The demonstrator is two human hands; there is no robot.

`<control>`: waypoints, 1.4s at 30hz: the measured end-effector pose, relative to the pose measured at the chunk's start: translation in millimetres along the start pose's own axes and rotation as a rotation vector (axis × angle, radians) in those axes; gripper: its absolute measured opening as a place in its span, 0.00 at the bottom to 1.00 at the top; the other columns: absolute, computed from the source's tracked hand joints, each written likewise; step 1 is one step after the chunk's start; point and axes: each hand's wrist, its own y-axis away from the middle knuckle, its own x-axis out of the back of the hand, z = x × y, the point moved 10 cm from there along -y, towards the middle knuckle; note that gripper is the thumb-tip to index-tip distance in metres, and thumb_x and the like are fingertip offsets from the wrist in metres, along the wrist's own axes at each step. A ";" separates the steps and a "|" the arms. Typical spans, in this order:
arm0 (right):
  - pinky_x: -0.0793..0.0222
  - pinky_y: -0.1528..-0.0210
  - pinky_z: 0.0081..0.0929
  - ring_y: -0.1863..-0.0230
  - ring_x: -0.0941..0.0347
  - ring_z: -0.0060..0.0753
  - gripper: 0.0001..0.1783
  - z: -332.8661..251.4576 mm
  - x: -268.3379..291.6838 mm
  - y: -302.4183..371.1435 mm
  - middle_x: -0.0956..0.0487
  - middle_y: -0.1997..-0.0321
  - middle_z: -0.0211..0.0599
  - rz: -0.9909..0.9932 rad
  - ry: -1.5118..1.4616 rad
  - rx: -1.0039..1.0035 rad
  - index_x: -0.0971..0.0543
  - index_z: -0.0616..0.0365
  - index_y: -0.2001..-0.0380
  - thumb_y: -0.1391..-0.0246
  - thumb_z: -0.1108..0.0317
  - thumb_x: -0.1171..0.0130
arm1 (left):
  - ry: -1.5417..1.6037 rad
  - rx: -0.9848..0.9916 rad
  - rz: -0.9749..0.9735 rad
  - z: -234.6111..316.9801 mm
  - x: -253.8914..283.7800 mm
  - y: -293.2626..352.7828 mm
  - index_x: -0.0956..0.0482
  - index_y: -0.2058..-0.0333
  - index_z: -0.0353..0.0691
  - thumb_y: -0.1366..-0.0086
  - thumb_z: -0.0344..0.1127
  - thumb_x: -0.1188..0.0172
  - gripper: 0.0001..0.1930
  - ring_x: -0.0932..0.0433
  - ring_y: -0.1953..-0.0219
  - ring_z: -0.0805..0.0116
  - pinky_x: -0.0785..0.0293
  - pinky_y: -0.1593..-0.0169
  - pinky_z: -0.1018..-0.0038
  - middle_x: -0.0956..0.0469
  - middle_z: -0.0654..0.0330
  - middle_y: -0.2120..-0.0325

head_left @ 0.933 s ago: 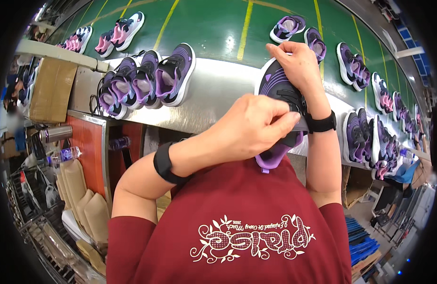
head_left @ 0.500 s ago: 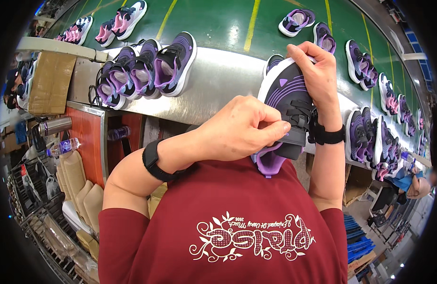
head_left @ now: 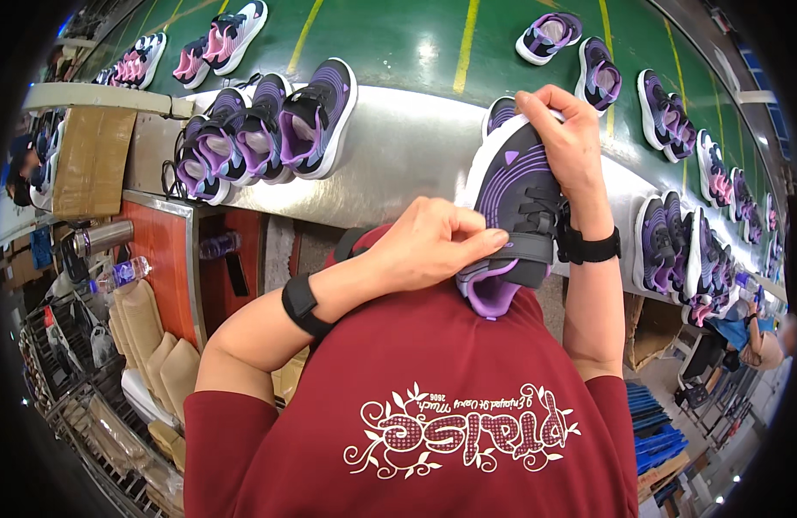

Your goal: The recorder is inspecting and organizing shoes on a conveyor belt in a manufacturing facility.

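Above the steel bench [head_left: 398, 147], purple and black shoe [head_left: 511, 216] was held at chest height, right hand [head_left: 571, 142] gripped its toe, left hand [head_left: 429, 250] pinched its strap, fingers closed.

Bright, even overhead light. Two pale glare patches sit on the green conveyor belt [head_left: 398, 43] well beyond my grip, and the steel ledge [head_left: 407, 147] just past my left hand [head_left: 433, 250] shows a soft sheen. Shadows are short and weak; a faint one falls under the purple shoe [head_left: 515, 203] I hold, onto my red shirt [head_left: 433, 406]. My right hand [head_left: 571, 142] and the shoe are sharp, no motion blur. Strong fisheye bend: belt and ledge curve away from my grip, and black corners ring the frame. The racks to my lower left are dim and stretched, and the far-right shoes shrink and smear.
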 end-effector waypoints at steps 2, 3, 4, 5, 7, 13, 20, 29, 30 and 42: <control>0.36 0.72 0.20 0.77 0.32 0.17 0.15 -0.6 0.8 0.8 0.24 0.83 0.29 0.009 0.007 -0.019 0.21 0.65 0.78 0.51 0.61 0.39 | 0.004 0.075 0.062 -10.9 7.2 -3.6 0.36 0.89 0.38 0.44 0.50 0.34 0.28 0.43 0.84 0.83 0.46 0.80 0.77 0.41 0.72 0.91; 0.36 0.72 0.21 0.78 0.32 0.17 0.16 -1.0 3.1 0.0 0.24 0.83 0.31 0.028 0.019 -0.033 0.20 0.64 0.78 0.52 0.60 0.39 | -0.022 0.083 0.071 -16.2 8.2 -5.3 0.37 0.90 0.38 0.44 0.50 0.34 0.28 0.43 0.84 0.82 0.46 0.80 0.77 0.41 0.71 0.91; 0.36 0.72 0.21 0.78 0.32 0.17 0.16 1.2 2.7 -0.6 0.24 0.83 0.31 0.028 0.020 -0.032 0.20 0.64 0.78 0.52 0.60 0.39 | -0.049 0.090 0.080 -20.2 9.0 -6.3 0.37 0.90 0.38 0.45 0.51 0.34 0.28 0.43 0.84 0.82 0.46 0.81 0.77 0.41 0.70 0.91; 0.36 0.72 0.21 0.78 0.32 0.18 0.16 7.5 1.7 -1.0 0.24 0.83 0.31 0.027 0.045 -0.047 0.20 0.64 0.78 0.52 0.59 0.39 | -0.050 0.087 0.080 -21.4 8.7 -7.9 0.37 0.90 0.38 0.45 0.51 0.34 0.28 0.43 0.84 0.82 0.46 0.81 0.77 0.41 0.70 0.91; 0.36 0.72 0.21 0.78 0.31 0.18 0.16 15.4 4.5 -4.8 0.23 0.82 0.32 0.035 0.077 -0.058 0.20 0.64 0.77 0.53 0.58 0.39 | -0.238 0.037 0.121 -14.9 14.0 -16.6 0.35 0.87 0.38 0.46 0.49 0.32 0.26 0.43 0.85 0.80 0.45 0.81 0.77 0.40 0.68 0.92; 0.32 0.69 0.26 0.77 0.27 0.29 0.19 21.2 25.6 -12.5 0.21 0.80 0.39 0.098 0.132 -0.110 0.19 0.63 0.75 0.53 0.55 0.41 | -0.291 -0.359 0.365 25.2 33.1 4.4 0.26 0.69 0.37 0.52 0.43 0.28 0.20 0.31 0.76 0.74 0.33 0.71 0.75 0.29 0.62 0.78; 0.30 0.62 0.33 0.71 0.23 0.43 0.21 25.1 22.8 -14.3 0.20 0.78 0.44 0.115 0.359 -0.169 0.17 0.59 0.72 0.53 0.50 0.44 | -0.559 -0.710 0.417 52.8 11.0 28.9 0.27 0.50 0.37 0.55 0.29 0.31 0.30 0.23 0.65 0.62 0.26 0.62 0.70 0.22 0.55 0.65; 0.35 0.55 0.20 0.58 0.29 0.22 0.22 99.0 39.5 6.3 0.23 0.59 0.35 0.217 -0.361 -0.290 0.24 0.61 0.53 0.40 0.54 0.49 | -0.349 -0.386 0.750 -6.1 66.0 14.1 0.30 0.46 0.34 0.47 0.25 0.41 0.26 0.21 0.72 0.66 0.22 0.72 0.73 0.21 0.52 0.72; 0.35 0.55 0.20 0.58 0.29 0.22 0.22 115.5 47.9 12.4 0.23 0.59 0.35 0.226 -0.361 -0.293 0.24 0.61 0.53 0.40 0.54 0.49 | -0.327 -0.323 0.799 -18.1 77.9 11.4 0.30 0.46 0.33 0.46 0.25 0.42 0.26 0.20 0.72 0.67 0.22 0.72 0.74 0.21 0.51 0.70; 0.48 0.36 0.45 0.39 0.44 0.57 0.23 204.8 66.6 82.7 0.38 0.42 0.58 0.399 0.803 0.044 0.33 0.60 0.46 0.47 0.70 0.48 | -0.921 -0.332 0.445 -23.4 -3.2 -35.4 0.29 0.46 0.48 0.50 0.40 0.33 0.30 0.27 0.61 0.53 0.27 0.57 0.65 0.25 0.54 0.64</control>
